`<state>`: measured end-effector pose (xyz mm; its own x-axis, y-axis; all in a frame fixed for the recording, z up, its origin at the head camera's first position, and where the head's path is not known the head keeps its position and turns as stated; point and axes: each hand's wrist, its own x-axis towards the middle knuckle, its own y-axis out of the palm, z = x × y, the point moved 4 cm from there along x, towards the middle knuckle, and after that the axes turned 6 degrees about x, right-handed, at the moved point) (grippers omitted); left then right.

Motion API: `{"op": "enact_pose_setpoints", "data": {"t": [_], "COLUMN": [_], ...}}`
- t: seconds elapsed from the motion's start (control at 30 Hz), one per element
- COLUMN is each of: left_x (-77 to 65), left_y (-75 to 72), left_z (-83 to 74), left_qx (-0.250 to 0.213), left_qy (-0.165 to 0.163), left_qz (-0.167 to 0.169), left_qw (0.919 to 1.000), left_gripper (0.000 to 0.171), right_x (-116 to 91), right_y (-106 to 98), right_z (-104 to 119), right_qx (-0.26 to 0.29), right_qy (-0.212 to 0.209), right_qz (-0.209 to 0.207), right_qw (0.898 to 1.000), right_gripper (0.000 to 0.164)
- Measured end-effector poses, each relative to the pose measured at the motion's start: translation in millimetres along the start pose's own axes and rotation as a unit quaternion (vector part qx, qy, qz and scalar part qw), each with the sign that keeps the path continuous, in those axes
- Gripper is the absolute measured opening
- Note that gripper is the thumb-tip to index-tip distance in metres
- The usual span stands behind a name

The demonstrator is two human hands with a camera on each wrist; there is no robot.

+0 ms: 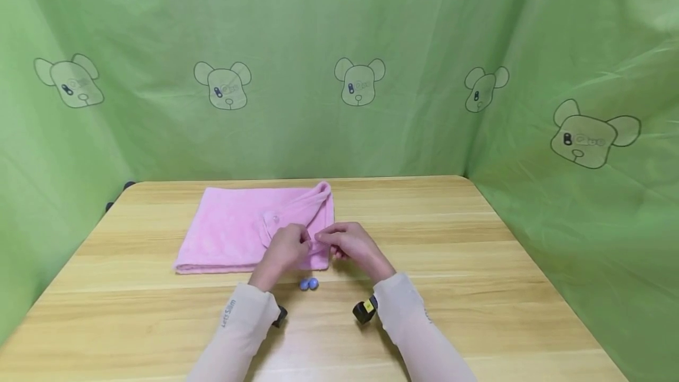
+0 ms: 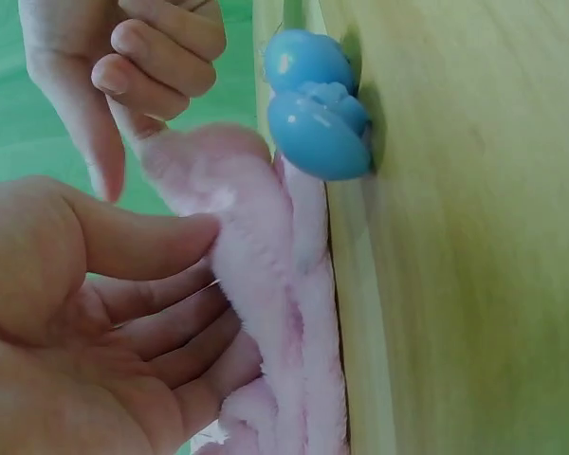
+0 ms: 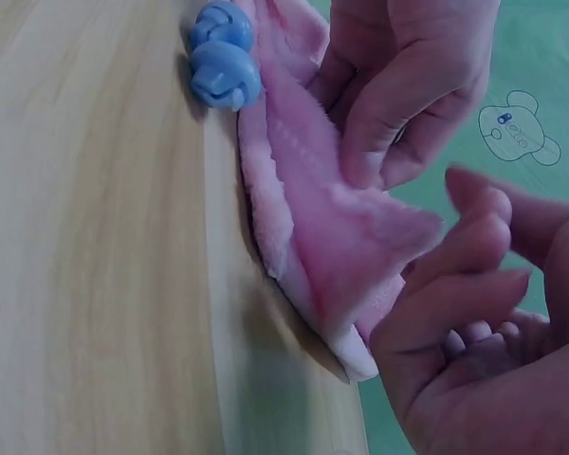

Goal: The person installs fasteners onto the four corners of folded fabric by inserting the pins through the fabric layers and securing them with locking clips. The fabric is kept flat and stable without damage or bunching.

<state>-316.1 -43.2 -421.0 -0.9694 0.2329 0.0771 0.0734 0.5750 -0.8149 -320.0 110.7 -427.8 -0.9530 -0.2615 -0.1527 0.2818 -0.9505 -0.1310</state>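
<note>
Pinches the pink cloth (image 1: 239, 231), beyond the blue pieces (image 1: 313, 283), with the left hand (image 1: 288, 245); cannot tell the hold of the right hand (image 1: 354, 244). Seemingly arranging its near right corner, next probably needing steady support.

Seen from my remote post: one green curtain (image 1: 292, 10), hung at back, left and right, lightly creased, paler and shinier at upper right; five outlined bear heads (image 1: 359, 93) printed across it, each with two round ears, the largest on the right side, another visible to me through the right wrist camera; one bench (image 1: 451, 240), wood-grain top in pale yellow and tan bands, rounded far corners, far edge near the back curtain; two dark pieces (image 1: 129, 184) at its left edge, type unclear to me; light, soft, leaving whitish glare on the near bench top
</note>
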Motion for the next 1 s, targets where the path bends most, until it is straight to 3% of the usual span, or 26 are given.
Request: {"op": "enact_pose_setpoints", "data": {"t": [0.23, 0.47, 0.6, 1.0], "left_x": [1.1, 0.8, 1.4, 0.7], "left_y": [-7.2, -7.2, -8.1, -11.4], "left_z": [2.2, -0.6, -2.9, -3.7], "left_qx": [0.001, -0.018, -0.032, -0.039], "left_qy": [-0.002, -0.006, -0.005, 0.003], "left_qz": [-0.031, -0.007, 0.004, -0.011], "left_qw": [0.9995, 0.9998, 0.9995, 0.9992], "left_gripper": [0.014, 0.006, 0.011, 0.008], "right_x": [1, 0, 2, 2], "right_y": [4, 4, 2, 2], "right_z": [-1, 3, 1, 0], "right_qx": [-0.001, -0.009, -0.005, -0.002], "right_qy": [0.006, -0.025, -0.032, -0.036], "right_qz": [0.031, 0.007, -0.004, -0.002], "right_qw": [0.999, 1.0, 0.999, 0.999], "right_gripper": [0.025, 0.016, 0.015, 0.014]}}
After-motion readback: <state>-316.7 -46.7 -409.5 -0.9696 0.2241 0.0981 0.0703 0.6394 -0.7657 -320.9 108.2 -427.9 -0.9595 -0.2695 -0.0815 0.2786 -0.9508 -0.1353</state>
